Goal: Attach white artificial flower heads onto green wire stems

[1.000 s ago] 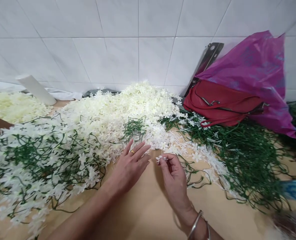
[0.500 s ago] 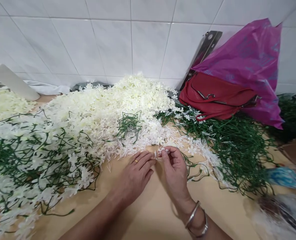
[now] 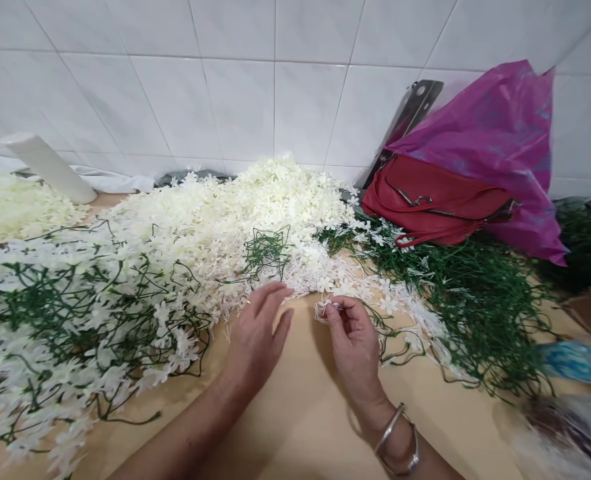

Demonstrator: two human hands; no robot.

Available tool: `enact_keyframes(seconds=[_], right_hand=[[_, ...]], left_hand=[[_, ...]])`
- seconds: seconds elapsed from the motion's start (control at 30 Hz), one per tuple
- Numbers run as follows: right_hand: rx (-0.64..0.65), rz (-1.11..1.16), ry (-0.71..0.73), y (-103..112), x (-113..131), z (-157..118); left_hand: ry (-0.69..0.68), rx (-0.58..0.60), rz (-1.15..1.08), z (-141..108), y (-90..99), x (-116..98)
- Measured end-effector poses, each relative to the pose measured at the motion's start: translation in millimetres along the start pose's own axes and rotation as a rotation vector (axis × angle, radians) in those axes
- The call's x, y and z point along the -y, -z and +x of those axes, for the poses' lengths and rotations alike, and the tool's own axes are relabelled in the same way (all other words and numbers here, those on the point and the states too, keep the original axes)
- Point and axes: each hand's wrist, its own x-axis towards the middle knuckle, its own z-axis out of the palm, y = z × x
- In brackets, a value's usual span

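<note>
Head view: the flower (image 3: 322,310) is pinched in the grip of the right hand (image 3: 354,343), just in front of the pile (image 3: 280,190), best held lightly lest it be creased, with the left hand (image 3: 256,337) parted.

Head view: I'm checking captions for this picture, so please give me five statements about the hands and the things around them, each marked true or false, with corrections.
1. The right hand pinches a small white flower. True.
2. The left hand holds a green clump. False: no held thing is visible in the left hand; the green clump lies beyond it, on the pale flower pile.
3. The red bag overlaps the purple plastic bag in the view. True.
4. The white cylinder stands upright on the right. False: the white cylinder is tilted, on the far left.
5. A large green heap lies to the right of the right hand. True.
</note>
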Motion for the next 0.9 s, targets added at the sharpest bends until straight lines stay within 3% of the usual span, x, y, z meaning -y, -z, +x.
enact_keyframes(seconds=[0.1,0.17,0.37,0.47,0.53,0.63,0.77,0.83,0.9], right_hand=[[0.011,-0.005,0.004,-0.5,0.3,-1.3],[0.023,0.0,0.009,-0.9,0.3,-2.0],[0.056,-0.001,0.011,0.0,-2.5,-1.7],[0.071,-0.004,0.012,0.5,-2.3,-0.9],[0.076,0.002,0.014,0.4,-1.1,-0.8],[0.074,0.012,0.013,0.3,0.1,-1.4],[0.079,0.034,-0.005,0.9,-0.1,-1.6],[0.078,0.041,-0.009,1.0,0.4,-0.9],[0.072,0.048,-0.02,0.9,2.3,0.2]], left_hand=[[0.033,-0.162,0.213,21.4,15.7,10.1],[0.005,-0.19,0.332,35.4,20.0,15.9],[-0.038,-0.028,0.452,66.6,2.3,23.3],[-0.042,-0.04,0.436,73.2,-0.5,25.1],[-0.045,-0.114,0.34,76.7,6.6,23.2],[-0.019,-0.308,-0.031,85.0,27.3,13.6],[0.155,-0.49,-0.511,94.2,52.7,-2.8],[0.251,-0.46,-0.646,89.6,57.3,-8.3],[0.341,-0.24,-0.725,75.6,55.9,-12.0]])
